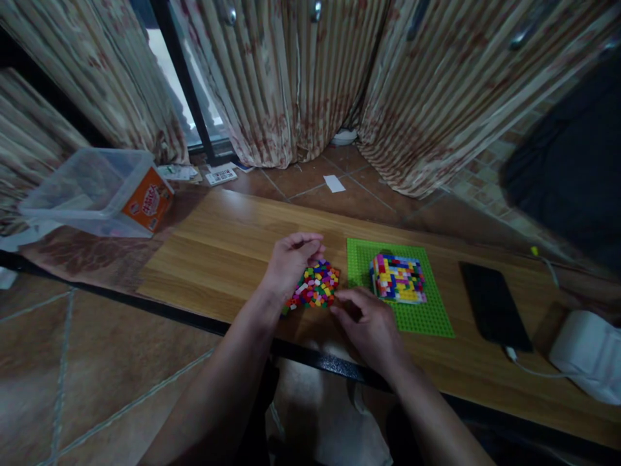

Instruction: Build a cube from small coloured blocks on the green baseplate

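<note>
brick pile (pixel 317 285): loose, many-coloured, heaped on the wooden surface (pixel 233 239) between my two hands, close to the near edge
left hand (pixel 294 259): i have it at the pile's far left side, fingers curled toward the thumb; from out here i cannot tell whether that grip has a brick in it or nothing
right hand (pixel 366 317): at the pile's right side, thumb and forefinger bent toward the bricks; whether that grip pinches one, i cannot tell either
brick block (pixel 398 278): sitting on the green baseplate (pixel 436 317), just beyond my right hand, with neither grip on it
spill risk: a broad sweep of either hand toward me could push loose bricks over the near edge, since the pile lies so close to it
knock risk: if i lift the right hand carelessly, its knuckles could bump the block or shift the baseplate, as they are so near
picking risk: small bricks packed together could slip or come up in twos, and my left hand hides some of them from me
cable risk: a wide swing rightward could catch the white cable (pixel 538 371) and drag the black phone (pixel 495 304)
</note>
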A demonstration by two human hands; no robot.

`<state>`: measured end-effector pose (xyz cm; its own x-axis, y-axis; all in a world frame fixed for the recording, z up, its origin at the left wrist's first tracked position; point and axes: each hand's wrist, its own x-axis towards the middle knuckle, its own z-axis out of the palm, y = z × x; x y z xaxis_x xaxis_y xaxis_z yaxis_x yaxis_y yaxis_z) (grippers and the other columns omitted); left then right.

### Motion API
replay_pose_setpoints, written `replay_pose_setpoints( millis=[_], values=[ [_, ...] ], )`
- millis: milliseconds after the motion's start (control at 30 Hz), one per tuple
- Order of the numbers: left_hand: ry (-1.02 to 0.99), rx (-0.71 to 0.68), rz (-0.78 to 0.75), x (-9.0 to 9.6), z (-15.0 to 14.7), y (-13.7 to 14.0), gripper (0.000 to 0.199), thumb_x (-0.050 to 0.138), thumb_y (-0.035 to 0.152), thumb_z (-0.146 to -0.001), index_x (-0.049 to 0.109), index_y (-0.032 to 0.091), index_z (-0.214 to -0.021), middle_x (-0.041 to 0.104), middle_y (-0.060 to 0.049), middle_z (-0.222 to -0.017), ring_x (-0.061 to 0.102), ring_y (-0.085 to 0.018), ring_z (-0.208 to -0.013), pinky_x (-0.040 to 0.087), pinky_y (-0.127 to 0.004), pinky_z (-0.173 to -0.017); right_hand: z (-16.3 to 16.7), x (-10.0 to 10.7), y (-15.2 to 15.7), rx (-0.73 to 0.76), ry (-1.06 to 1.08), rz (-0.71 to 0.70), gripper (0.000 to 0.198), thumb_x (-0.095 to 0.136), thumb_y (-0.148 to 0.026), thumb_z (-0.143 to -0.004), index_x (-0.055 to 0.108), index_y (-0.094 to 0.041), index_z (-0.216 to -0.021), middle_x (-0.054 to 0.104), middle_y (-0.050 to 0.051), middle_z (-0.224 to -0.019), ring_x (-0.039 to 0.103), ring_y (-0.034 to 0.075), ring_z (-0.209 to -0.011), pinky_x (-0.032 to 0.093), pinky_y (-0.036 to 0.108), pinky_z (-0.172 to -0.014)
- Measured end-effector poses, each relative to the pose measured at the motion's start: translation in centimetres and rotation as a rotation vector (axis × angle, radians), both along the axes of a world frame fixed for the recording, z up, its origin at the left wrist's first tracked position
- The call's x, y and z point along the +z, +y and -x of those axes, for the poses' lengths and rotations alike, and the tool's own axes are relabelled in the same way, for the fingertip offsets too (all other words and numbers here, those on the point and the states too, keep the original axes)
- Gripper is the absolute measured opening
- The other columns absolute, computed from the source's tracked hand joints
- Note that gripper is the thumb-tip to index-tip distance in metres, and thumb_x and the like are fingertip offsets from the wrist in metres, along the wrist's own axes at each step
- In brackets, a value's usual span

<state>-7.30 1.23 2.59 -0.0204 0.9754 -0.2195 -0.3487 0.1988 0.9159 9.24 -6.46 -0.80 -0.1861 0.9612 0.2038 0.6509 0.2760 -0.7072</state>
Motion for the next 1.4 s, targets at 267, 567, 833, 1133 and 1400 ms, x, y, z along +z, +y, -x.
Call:
replay_pose_setpoints(
  millis=[267, 567, 833, 1133, 1400],
  values=[
    [-0.010, -0.029, 0.027, 0.1, 0.0, -0.2, 0.011, 0.072, 0.018, -0.075, 0.071, 0.012, -0.085, 0.069, -0.002, -0.071, 0.062, -0.009, -0.063, 0.047, -0.021, -0.064, 0.4, -1.1, 0.5, 0.035, -0.140, -0.021, 0.017, 0.057, -0.016, -0.086, 0.067, -0.022, -0.099, 0.069, 0.006, -0.101, 0.065, 0.022, -0.090, 0.051, 0.036, -0.080],
    [0.012, -0.071, 0.037, 0.0, -0.6, -0.4, 0.005, 0.067, 0.013, -0.078, 0.071, 0.013, -0.082, 0.069, -0.002, -0.070, 0.062, -0.009, -0.063, 0.047, -0.021, -0.063, 0.6, -1.1, 0.8, 0.079, -0.216, -0.057, 0.016, 0.051, -0.015, -0.088, 0.065, -0.022, -0.091, 0.067, 0.006, -0.095, 0.064, 0.021, -0.087, 0.049, 0.033, -0.076],
    [0.066, -0.183, 0.087, 0.0, -1.4, -0.8, 0.006, 0.068, 0.014, -0.078, 0.072, 0.014, -0.083, 0.069, -0.002, -0.070, 0.060, -0.009, -0.060, 0.045, -0.022, -0.060, 0.6, -0.8, 0.7, 0.053, -0.195, -0.031, 0.016, 0.049, -0.011, -0.087, 0.062, -0.021, -0.085, 0.066, 0.005, -0.088, 0.063, 0.020, -0.082, 0.048, 0.032, -0.076],
    [0.146, -0.253, 0.031, -0.6, -2.0, -0.9, 0.008, 0.069, 0.019, -0.075, 0.071, 0.013, -0.080, 0.068, -0.001, -0.069, 0.058, -0.010, -0.060, 0.044, -0.022, -0.059, 1.3, -1.2, 1.1, -0.022, -0.240, -0.059, 0.017, 0.047, -0.012, -0.087, 0.061, -0.019, -0.084, 0.065, 0.007, -0.086, 0.062, 0.021, -0.080, 0.046, 0.032, -0.072],
    [0.238, -0.410, -0.002, -0.6, -1.7, -1.1, 0.015, 0.068, 0.027, -0.078, 0.071, 0.013, -0.082, 0.068, -0.001, -0.073, 0.060, -0.011, -0.066, 0.046, -0.023, -0.065, -0.2, 0.7, 1.0, -0.138, 0.139, -0.058, 0.009, 0.057, -0.015, -0.084, 0.064, -0.021, -0.082, 0.063, 0.000, -0.077, 0.059, 0.014, -0.068, 0.045, 0.026, -0.065]
  ],
)
